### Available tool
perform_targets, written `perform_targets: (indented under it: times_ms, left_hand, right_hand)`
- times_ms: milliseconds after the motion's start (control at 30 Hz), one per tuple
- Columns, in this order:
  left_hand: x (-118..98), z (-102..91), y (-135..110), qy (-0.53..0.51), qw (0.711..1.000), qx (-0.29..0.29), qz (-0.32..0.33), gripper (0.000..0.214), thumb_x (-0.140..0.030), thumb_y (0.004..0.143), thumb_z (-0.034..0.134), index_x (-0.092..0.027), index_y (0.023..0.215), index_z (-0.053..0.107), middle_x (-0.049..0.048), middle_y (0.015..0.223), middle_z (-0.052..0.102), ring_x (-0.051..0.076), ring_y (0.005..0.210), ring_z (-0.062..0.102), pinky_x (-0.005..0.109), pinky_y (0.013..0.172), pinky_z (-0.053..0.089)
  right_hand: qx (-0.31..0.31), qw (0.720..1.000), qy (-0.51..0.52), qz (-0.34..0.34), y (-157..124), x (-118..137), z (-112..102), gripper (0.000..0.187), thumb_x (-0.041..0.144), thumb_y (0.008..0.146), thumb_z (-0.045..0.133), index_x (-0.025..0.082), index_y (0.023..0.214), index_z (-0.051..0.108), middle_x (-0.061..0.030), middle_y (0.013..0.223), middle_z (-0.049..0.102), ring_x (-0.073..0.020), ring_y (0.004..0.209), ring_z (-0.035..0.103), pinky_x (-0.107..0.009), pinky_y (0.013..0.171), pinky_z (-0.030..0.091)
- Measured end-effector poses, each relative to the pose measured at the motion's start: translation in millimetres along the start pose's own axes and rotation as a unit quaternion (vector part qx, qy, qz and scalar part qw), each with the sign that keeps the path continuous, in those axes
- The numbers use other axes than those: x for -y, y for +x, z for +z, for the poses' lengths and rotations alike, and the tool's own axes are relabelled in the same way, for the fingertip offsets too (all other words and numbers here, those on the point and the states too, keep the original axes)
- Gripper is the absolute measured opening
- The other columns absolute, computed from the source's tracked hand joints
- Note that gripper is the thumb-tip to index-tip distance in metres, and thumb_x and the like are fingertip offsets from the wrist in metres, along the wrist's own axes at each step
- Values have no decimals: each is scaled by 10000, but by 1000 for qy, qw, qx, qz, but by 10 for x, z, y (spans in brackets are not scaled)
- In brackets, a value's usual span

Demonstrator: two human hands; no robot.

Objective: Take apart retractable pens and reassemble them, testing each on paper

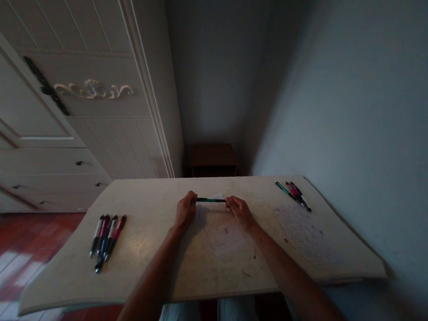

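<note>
A green pen [211,200] stretches level between my two hands, above the far half of the table [152,279]. My left hand [186,209] is closed around its left end. At the other end, the fingers of my right hand [240,210] pinch the pen. Several pens [107,238] with red, white, black and blue barrels lie side by side on the table's left. On the right side rests a smaller group of pens [294,193], one of them green and others pink and dark.
Faint scribbles mark the tabletop. A white cabinet [149,86] stands beyond the table at left, and a pale wall [362,119] runs along the right. A low brown wooden stand [213,155] is behind the far edge. Below at left is reddish floor [38,243].
</note>
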State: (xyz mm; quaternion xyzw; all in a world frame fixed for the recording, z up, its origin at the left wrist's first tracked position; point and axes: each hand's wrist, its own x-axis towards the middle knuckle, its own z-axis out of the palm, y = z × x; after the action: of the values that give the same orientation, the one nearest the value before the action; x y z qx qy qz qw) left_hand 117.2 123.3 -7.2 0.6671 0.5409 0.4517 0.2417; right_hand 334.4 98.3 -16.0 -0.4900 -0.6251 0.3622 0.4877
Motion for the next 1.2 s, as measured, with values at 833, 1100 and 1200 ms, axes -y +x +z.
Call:
perform_targets:
  times_ms: [833,1100,1200]
  left_hand:
    - [81,22,59,-9,996,-78,-43,485,-559,928,302,-215,594,371,-29,522,389,129,507,382,268,519,268]
    - [77,39,40,-13,998,-48,-33,485,-558,933,305,-210,608,397,-26,531,423,129,517,415,258,521,291]
    - [62,24,40,-17,998,-44,-44,496,-571,917,333,-210,583,395,-28,509,401,125,503,396,254,502,284]
  right_hand:
    - [38,999,-28,-24,44,-39,43,381,548,852,558,181,835,660,-31,725,620,-165,670,568,-273,630,452]
    - [22,1000,15,-9,40,23,28,464,596,881,464,191,693,589,-4,596,520,-142,571,500,-257,558,398]
    - [12,1000,9,-18,66,-25,29,382,550,857,533,197,719,581,-4,638,543,-149,608,519,-262,593,423]
